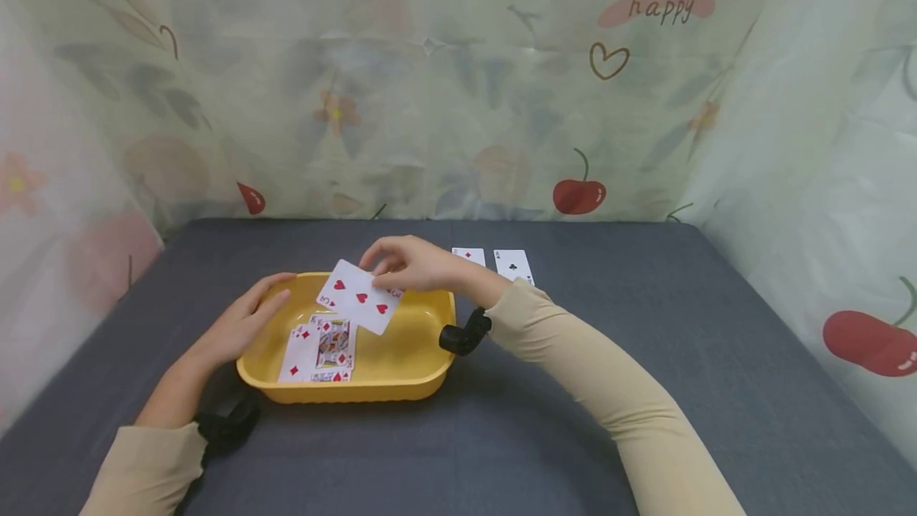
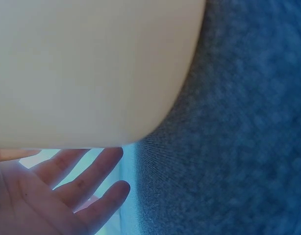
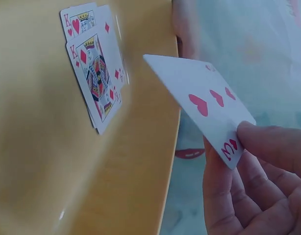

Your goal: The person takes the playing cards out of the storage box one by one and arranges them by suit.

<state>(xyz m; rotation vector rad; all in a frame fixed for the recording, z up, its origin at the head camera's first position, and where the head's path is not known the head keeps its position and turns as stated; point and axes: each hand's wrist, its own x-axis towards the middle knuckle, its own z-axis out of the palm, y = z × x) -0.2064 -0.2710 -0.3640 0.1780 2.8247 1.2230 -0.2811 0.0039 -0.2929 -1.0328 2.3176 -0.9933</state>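
Pinching the three of hearts (image 1: 355, 299) by one end, the right hand (image 1: 415, 263) is risking a slip. The left hand (image 1: 243, 325) is lying loose-fingered.

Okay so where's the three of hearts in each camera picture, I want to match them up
Head: the three of hearts is left of centre, pinched by the right hand above the yellow tray.
Left wrist: not in this picture.
Right wrist: just right of centre, beside the tray's edge.
Shared landmark: the yellow tray, which looks paler at upper left in the left wrist view.
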